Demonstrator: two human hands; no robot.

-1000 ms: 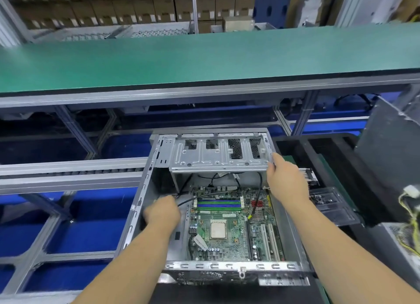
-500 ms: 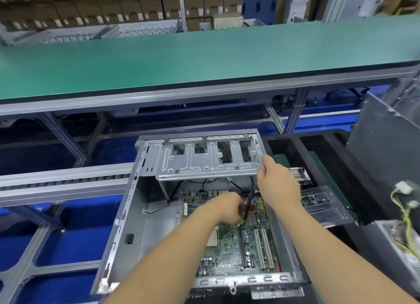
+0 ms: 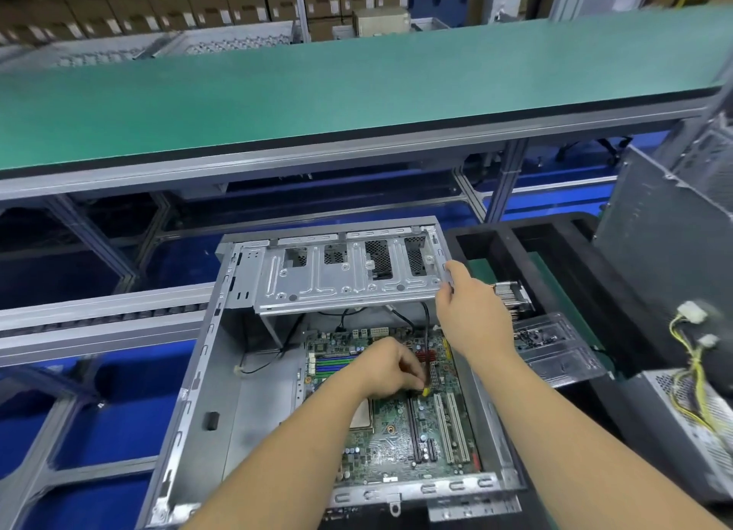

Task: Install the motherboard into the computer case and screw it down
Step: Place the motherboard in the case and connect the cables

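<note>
Here both hands (image 3: 390, 367) crowd the motherboard's (image 3: 400, 438) far edge.

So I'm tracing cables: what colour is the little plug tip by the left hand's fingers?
Yellow; the plug tip shows in the head view, on the motherboard.

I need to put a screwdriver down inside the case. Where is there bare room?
Bare floor lies between the case's left wall and the motherboard, below the drive cage. The board's far right is crowded by both hands and a cable.
</note>
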